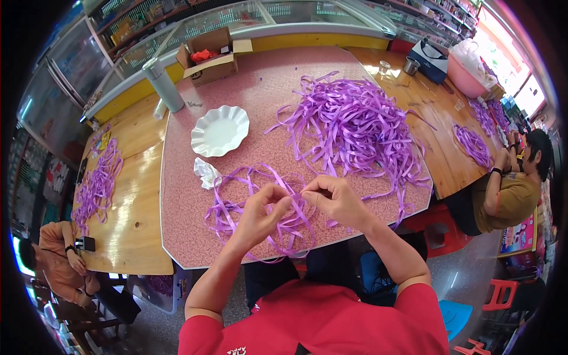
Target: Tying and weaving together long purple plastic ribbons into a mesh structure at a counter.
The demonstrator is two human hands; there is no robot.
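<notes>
Over the near edge of the pink speckled table, my left hand point(266, 210) is closed, its fingers curled and thumb pressed in at a purple ribbon point(294, 204). Just to its right, my right hand point(338, 201) pinches at the same ribbon with thumb and forefinger; its fingertips partly hide what they grip. The two hands are almost touching. Under and around them lies a loose tangle of purple ribbons point(228, 208). A much larger heap of purple ribbons point(355, 124) stands beyond my right hand. Crumpled white tissue point(206, 173) lies beyond my left hand.
A white scalloped dish point(220, 131), a grey-green flask point(163, 86) and an open cardboard box point(213, 59) stand farther back. Co-workers sit left point(59, 260) and right point(509, 189) by wooden tables with more ribbons. A red stool point(438, 228) is under the table's right edge.
</notes>
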